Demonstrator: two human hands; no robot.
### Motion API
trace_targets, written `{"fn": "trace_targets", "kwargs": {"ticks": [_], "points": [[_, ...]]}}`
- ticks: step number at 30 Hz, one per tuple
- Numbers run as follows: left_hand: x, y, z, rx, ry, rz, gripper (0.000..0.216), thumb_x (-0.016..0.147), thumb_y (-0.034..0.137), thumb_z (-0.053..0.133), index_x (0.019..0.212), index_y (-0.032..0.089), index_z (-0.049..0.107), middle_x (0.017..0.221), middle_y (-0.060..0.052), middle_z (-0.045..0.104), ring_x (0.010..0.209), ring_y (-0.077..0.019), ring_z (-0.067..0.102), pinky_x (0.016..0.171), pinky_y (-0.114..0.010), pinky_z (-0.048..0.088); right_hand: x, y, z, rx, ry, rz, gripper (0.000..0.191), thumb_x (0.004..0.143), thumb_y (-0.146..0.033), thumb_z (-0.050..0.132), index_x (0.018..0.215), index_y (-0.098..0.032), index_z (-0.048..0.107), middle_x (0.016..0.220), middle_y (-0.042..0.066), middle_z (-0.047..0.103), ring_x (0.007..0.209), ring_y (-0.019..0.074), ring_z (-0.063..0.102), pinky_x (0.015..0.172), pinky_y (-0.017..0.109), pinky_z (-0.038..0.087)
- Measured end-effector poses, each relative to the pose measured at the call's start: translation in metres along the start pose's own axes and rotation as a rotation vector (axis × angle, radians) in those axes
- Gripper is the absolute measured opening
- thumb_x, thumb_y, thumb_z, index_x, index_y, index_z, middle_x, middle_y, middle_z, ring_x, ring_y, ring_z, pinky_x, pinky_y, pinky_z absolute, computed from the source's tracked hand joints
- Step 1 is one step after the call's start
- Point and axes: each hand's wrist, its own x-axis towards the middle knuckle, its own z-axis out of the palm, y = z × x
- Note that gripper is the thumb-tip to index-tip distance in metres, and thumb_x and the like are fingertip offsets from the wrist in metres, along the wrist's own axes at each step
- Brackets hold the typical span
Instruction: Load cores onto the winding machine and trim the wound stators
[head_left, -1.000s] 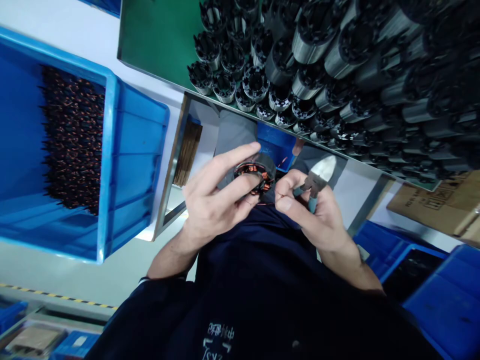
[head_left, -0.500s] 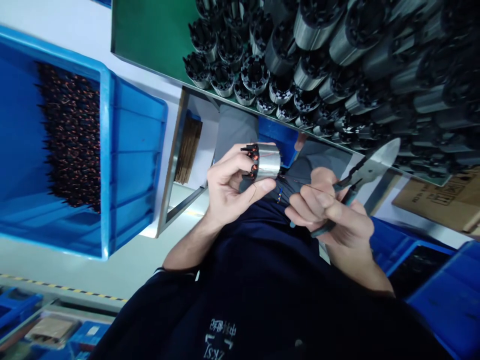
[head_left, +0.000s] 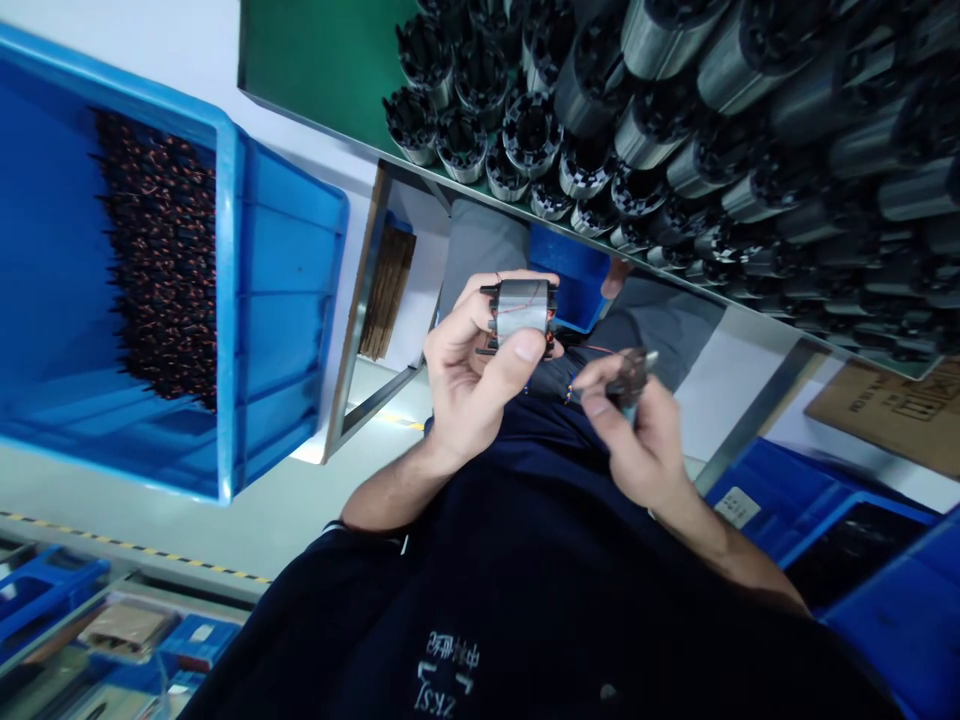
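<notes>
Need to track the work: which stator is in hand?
The stator in the left hand, off the bench; the other stators stand on the green mat.

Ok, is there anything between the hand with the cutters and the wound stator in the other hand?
Nothing solid. The left hand grips the stator; the right hand holds the cutters just beside it. Only thin wire leads cross the gap.

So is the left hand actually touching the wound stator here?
Touching. The head view shows the left hand gripping the wound stator, thumb pressed against its near side and fingers wrapped around its far side.
</notes>
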Motion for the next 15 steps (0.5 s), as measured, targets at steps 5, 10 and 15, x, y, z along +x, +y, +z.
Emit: {"fn": "trace_targets", "kwargs": {"ticks": [5,10,15], "points": [[0.005,-0.001,0.005,0.019,-0.008,0.173,0.044,0.116,0.074,0.069,0.122,0.031,0.075,0.147,-0.006,0.077,0.141,-0.0351,0.08,0.106,-0.049,0.076,0.004,-0.009,0.019,-0.171,-0.066,-0.184,0.008,0.112,-0.016,0.064,0.117,-0.023,0.066,0.101,0.002,0.075,0.088,0.0166,0.073,0.082,0.031,0.059],[0.002,0.004,0.008,0.02,0.04,0.201,0.041,0.121,0.068,0.061,0.11,0.029,0.07,0.143,-0.005,0.081,0.129,-0.0309,0.084,0.1,-0.049,0.078,0.016,-0.016,0.029,-0.111,0.0,-0.252,0.012,0.11,-0.013,0.066,0.111,-0.023,0.061,0.102,0.001,0.072,0.079,0.0137,0.064,0.083,0.03,0.06],[0.002,0.011,0.005,0.02,0.056,0.138,0.047,0.118,0.071,0.066,0.102,0.027,0.069,0.142,-0.004,0.082,0.126,-0.0304,0.085,0.1,-0.051,0.079,0.023,-0.021,0.028,-0.098,-0.009,-0.253,0.018,0.105,-0.008,0.065,0.099,-0.023,0.059,0.08,-0.006,0.054,0.065,0.0099,0.05,0.072,0.023,0.054]]}}
